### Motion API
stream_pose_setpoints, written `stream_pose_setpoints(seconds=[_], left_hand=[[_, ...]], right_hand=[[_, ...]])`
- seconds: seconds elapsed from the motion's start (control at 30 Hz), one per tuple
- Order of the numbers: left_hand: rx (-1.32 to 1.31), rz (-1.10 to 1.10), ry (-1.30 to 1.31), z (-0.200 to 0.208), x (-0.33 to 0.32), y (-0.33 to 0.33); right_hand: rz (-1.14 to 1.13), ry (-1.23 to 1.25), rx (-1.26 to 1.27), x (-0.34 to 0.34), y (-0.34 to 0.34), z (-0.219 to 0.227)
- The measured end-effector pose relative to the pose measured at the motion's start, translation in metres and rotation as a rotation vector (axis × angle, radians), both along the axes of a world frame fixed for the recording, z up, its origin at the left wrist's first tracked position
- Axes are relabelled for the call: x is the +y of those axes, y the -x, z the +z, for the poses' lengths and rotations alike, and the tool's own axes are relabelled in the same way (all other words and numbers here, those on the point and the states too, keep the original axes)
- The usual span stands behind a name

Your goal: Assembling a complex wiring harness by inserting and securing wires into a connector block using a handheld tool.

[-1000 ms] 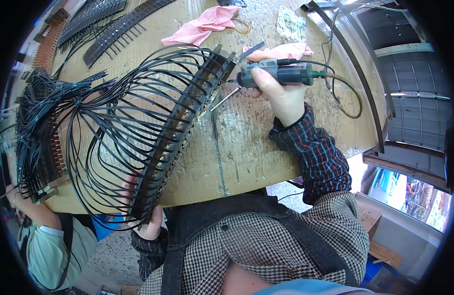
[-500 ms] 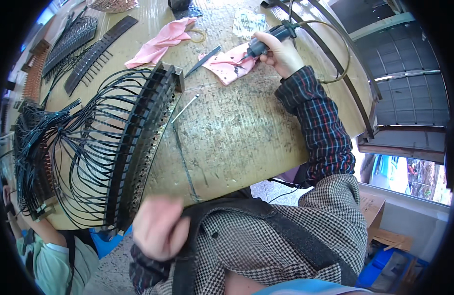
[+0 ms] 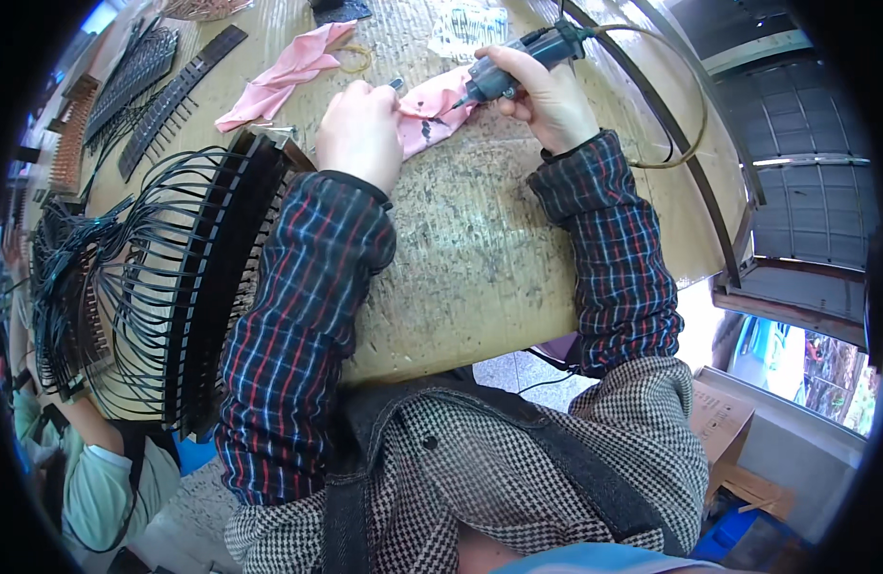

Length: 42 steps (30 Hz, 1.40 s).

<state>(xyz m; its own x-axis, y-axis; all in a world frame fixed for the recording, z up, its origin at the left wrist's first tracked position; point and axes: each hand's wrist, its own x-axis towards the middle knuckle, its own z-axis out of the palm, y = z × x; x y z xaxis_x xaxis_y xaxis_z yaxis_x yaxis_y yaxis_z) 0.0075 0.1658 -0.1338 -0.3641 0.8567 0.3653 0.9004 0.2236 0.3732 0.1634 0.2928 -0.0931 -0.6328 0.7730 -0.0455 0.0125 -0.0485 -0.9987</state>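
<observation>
A worn, yellowish surface [image 3: 461, 268] spreads across the middle. Along its left side runs a long dark rack [image 3: 212, 258], with black cables [image 3: 140, 316] looping from it. The right hand [image 3: 551, 96] grips a slanted dark handheld tool [image 3: 549, 50], its tip on or just above a stained pink cloth [image 3: 418, 142]. The left hand [image 3: 360, 129], fingers curled, meets that cloth's left edge; whether it pinches anything cannot be told.
</observation>
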Motion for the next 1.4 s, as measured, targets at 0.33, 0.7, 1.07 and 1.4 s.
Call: stream_pose_setpoints(seconds=[0.33,0.7,1.07,1.4], left_hand=[[-1.196,-0.365,0.028,-0.001,0.002,0.004],[-0.941,-0.177,0.024,-0.001,-0.001,0.011],[-0.257,-0.459,-0.225,0.057,-0.132,-0.041],[-0.299,-0.945,-0.076,-0.005,-0.147,-0.075]], right_hand=[[0.064,-0.033,-0.021,-0.002,0.003,-0.008],[-0.012,-0.020,0.076,0.006,-0.009,0.002],[-0.125,-0.231,0.043,-0.017,-0.003,0.010],[0.043,-0.052,-0.023,-0.120,0.066,0.013]])
